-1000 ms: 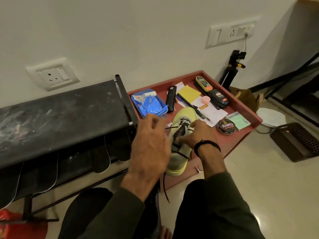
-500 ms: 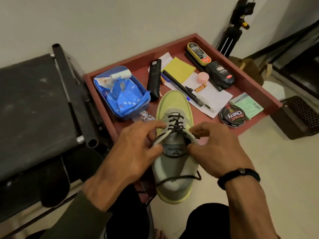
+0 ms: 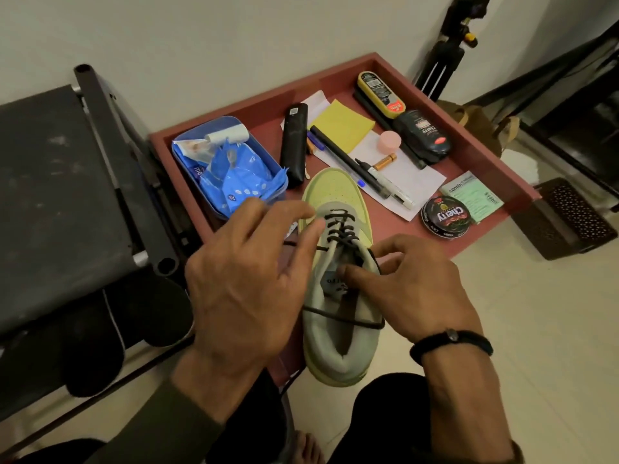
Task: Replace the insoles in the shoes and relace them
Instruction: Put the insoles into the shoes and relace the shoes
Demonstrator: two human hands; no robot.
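A yellow-green and grey sneaker lies toe-away on the front rim of the red tray, its heel over the floor. A black lace crosses the lower eyelets, and a loose run of it lies across the shoe's opening. My left hand hovers at the shoe's left side with its fingers spread and blurred. A short stretch of lace runs from an eyelet under its thumb. My right hand holds the shoe's right eyelet flap, thumb pressed on the tongue and fingers curled over the outside. No insole shows.
The tray holds a blue box of wipes, a black case, pens, yellow paper, polish bottles, a polish tin and a green packet. A black shoe rack stands left with dark shoes beneath. A tripod and a brown crate stand right.
The view has closed in and tilted down onto the shoe. My left fingers have spread away from their pinch at the eyelets. My right thumb has moved onto the tongue.
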